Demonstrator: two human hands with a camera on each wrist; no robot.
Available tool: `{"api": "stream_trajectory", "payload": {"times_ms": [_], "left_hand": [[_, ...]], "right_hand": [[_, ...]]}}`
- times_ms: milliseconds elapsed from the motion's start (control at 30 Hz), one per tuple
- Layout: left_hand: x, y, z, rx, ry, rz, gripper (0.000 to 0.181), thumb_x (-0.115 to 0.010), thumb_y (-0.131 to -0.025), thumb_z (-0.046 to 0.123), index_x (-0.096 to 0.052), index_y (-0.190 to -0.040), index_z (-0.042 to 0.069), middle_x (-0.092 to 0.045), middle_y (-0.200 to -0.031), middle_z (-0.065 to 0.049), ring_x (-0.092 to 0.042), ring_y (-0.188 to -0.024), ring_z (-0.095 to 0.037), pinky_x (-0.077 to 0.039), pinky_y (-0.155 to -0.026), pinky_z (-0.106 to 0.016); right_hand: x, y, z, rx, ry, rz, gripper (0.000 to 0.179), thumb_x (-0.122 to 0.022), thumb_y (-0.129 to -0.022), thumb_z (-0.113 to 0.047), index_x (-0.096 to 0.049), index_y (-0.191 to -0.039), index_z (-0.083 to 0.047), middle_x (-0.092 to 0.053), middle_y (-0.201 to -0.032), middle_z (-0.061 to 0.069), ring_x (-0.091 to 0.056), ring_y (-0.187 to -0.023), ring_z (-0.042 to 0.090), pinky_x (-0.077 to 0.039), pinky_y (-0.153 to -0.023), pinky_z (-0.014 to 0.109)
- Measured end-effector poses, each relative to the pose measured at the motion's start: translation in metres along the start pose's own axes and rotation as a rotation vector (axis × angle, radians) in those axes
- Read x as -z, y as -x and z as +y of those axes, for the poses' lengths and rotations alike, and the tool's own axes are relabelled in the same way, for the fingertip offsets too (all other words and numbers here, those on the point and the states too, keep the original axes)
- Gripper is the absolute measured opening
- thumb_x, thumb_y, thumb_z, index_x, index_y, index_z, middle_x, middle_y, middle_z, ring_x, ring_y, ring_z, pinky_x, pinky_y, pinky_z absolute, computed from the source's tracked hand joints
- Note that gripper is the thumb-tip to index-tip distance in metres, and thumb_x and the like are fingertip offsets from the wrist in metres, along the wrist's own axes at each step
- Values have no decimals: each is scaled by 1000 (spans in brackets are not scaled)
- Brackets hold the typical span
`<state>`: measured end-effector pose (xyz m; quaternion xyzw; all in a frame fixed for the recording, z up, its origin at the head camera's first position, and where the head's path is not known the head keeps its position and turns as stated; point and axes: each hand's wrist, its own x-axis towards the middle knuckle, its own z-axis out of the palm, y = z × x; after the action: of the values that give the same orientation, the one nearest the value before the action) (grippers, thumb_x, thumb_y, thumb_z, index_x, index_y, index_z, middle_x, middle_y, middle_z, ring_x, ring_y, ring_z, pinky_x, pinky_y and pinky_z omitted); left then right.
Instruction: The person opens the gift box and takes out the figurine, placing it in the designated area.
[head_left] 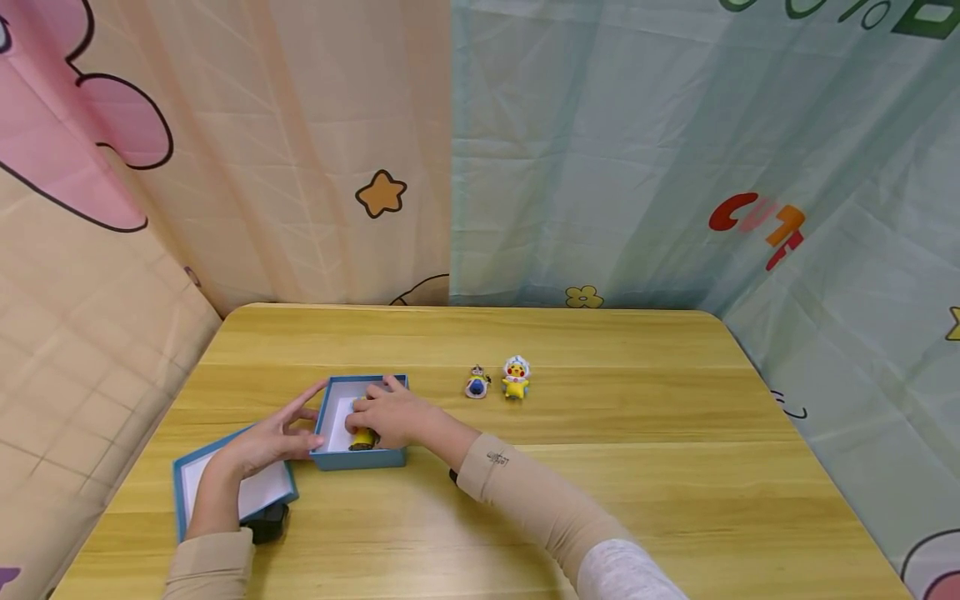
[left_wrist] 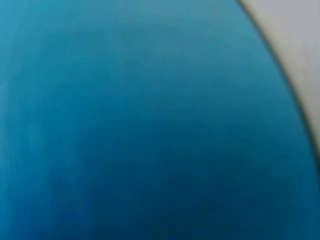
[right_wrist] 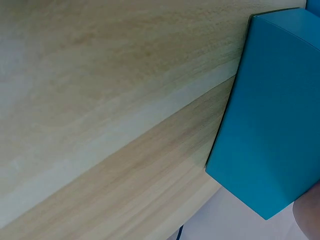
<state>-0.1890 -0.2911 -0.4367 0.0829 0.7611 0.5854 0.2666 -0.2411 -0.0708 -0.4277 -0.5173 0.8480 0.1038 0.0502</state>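
A blue box with a white inside stands on the table at the left. My right hand reaches into it from the right, its fingers curled over a small yellow figurine that they partly hide. My left hand rests against the box's left side, index finger stretched toward the far corner and thumb at the near corner. Blurred blue fills the left wrist view. On the right wrist view's right side, a blue box wall shows, with a bit of skin at its lower edge.
Beneath my left forearm lies the blue lid, its white inside up. Right of the box stand a small blue-and-white figurine and a yellow figurine with a white hood. Printed curtains rise behind the wooden table.
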Motion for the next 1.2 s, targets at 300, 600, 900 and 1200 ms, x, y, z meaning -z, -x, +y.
{"api": "stream_trajectory", "payload": {"times_ms": [300,600,900,1200], "left_hand": [[1,0,-1,1,8,-1,88,-61,-89,13,4,-148,25,-12,-135,-30,-46,-108,-34,-47,-84,-44],[1,0,-1,-4,3,-5,87,-60,-89,13,4,-148,24,-12,-134,-31,-46,-107,-34,-47,-84,-44],[0,0,1,5,-13,4,87,-59,-89,13,3,-148,24,-12,-135,-29,-43,-111,-36,-46,-85,-46],[0,0,1,2,-12,4,86,-59,-90,12,3,-148,24,-12,-135,-29,-43,-110,-36,-46,-85,-45]], "right_hand": [[-2,1,2,8,-36,42,35,-62,-82,-48,-51,-113,-36,-49,-116,-17,-35,-110,10,-21,-103,41],[-3,2,5,6,-109,77,39,-63,-81,-50,-51,-115,-34,-48,-121,-16,-36,-110,9,-21,-105,41],[-5,5,9,26,-217,180,39,-63,-84,-42,-50,-118,-29,-45,-121,-11,-36,-108,9,-23,-99,37],[2,15,14,18,-144,251,44,-60,-87,-39,-46,-126,-25,-42,-125,-7,-36,-114,12,-23,-101,41]]}}
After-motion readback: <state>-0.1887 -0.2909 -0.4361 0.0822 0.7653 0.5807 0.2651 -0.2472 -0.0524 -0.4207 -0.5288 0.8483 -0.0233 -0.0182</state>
